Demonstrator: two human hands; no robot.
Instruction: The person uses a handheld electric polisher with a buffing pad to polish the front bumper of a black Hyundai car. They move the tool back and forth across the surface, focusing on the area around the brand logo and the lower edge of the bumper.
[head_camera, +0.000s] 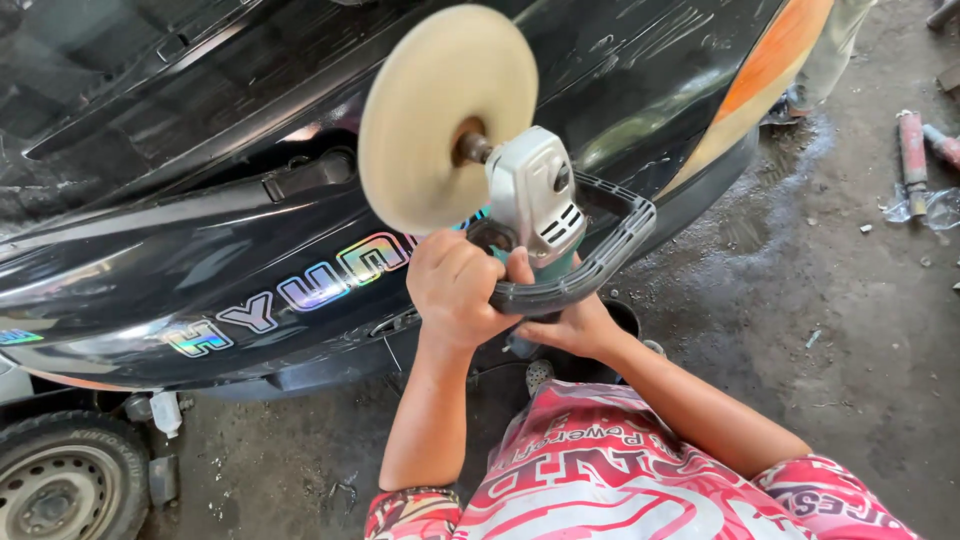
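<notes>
One handheld power polisher (535, 200) here, grey metal head with a teal body, held up in front of the glossy black car body panel (200, 250). It carries a single round cream-coloured buffing pad (445, 115), blurred and tilted toward the panel; can't tell if it's actually touching the paint. Both hands are on the tool: the left hand (455, 290) is wrapped tight around the black plastic loop handle (590, 265), fingers fully curled over it, and the right hand (575, 325) is closed on the tool from underneath, just below that loop, with its fingers mostly hidden. The panel has one strip of shiny rainbow-foil lettering running along it, and an orange stripe (770, 65) up at the far right end. Lower left there's one car wheel (60, 480) with a grey steel rim. The floor is dirty grey concrete (850, 330), with two reddish cylinder-shaped things (912, 155) lying at the right edge next to a scrap of clear plastic wrap (935, 208).
</notes>
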